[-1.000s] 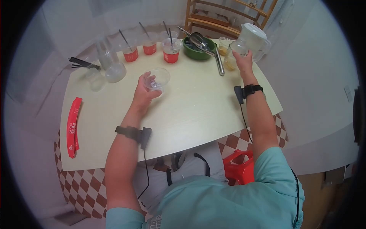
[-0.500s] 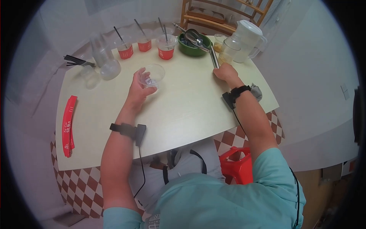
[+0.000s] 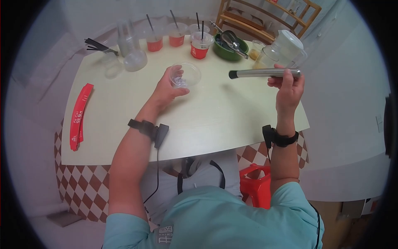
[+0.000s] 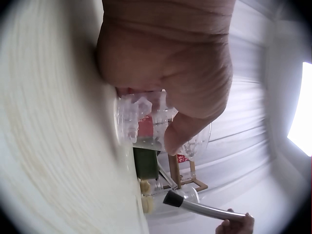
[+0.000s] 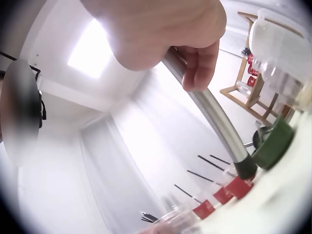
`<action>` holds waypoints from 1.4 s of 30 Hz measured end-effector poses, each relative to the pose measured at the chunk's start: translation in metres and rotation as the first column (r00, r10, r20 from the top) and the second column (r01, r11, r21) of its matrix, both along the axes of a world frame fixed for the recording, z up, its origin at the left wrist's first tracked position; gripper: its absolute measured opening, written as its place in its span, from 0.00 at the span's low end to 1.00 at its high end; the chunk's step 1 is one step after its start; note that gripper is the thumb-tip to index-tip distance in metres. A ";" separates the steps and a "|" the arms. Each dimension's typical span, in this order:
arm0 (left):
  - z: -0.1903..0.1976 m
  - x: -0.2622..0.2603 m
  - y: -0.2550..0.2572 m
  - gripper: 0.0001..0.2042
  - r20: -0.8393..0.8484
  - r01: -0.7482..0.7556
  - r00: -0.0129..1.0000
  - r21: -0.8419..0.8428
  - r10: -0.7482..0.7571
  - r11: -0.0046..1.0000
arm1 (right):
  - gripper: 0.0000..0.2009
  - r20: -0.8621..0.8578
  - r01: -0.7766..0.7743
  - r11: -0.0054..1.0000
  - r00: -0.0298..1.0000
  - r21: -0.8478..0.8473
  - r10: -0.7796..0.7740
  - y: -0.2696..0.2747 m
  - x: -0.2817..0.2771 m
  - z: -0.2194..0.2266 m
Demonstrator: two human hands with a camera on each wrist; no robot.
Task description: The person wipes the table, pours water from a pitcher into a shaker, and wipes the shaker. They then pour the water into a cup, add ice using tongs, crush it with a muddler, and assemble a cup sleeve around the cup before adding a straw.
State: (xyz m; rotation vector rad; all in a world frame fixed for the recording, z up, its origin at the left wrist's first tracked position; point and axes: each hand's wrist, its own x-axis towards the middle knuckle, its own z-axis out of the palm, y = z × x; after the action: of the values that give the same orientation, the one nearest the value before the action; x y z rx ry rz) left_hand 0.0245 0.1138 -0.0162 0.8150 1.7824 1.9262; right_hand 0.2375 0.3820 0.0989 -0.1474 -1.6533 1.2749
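My left hand [image 3: 166, 92] is curled round a clear plastic cup [image 3: 191, 75] standing on the table; in the left wrist view ice pieces [image 4: 142, 108] show inside the cup. Raised over the right part of the table, my right hand [image 3: 288, 92] grips a steel muddler [image 3: 259, 73] near one end. The muddler lies nearly level, its black tip [image 3: 233, 74] towards the cup but apart from it. In the right wrist view, fingers wrap the steel shaft [image 5: 217, 117].
Red-banded cups with black straws [image 3: 199, 52] and a green bowl [image 3: 227, 53] with metal tools stand at the back. A lidded pitcher [image 3: 290, 47] is at the back right. Stacked clear cups [image 3: 134, 60], black straws [image 3: 99, 46] and red sleeves [image 3: 78, 116] lie left.
My right hand has moved from the glass jar to the muddler, taken hold of it and lifted it off the table. The left hand still holds the cup.
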 end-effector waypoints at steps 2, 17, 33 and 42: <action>-0.001 0.000 0.000 0.46 -0.081 0.024 0.996 -0.019 -0.026 1.000 | 0.15 -0.083 -0.068 0.998 0.994 0.001 0.068 -0.022 -0.010 0.016; 0.003 0.001 -0.004 0.44 0.073 0.041 0.996 0.027 -0.043 0.999 | 0.13 0.348 -0.475 0.878 0.816 -0.051 0.462 -0.088 -0.097 -0.009; -0.003 -0.006 -0.004 0.41 0.146 0.132 0.976 0.200 -0.162 0.971 | 0.16 0.472 -0.411 0.873 0.844 0.263 0.255 -0.119 -0.129 0.028; 0.000 -0.002 -0.005 0.38 0.232 0.123 0.951 0.329 -0.206 0.936 | 0.14 0.394 -0.318 0.948 0.871 -0.005 0.294 -0.089 -0.135 0.012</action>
State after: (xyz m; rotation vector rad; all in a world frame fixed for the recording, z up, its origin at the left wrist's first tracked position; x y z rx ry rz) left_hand 0.0226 0.1088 -0.0161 0.7396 1.2327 2.1171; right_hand 0.1021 0.2931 0.1111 -0.1097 -2.1216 1.5022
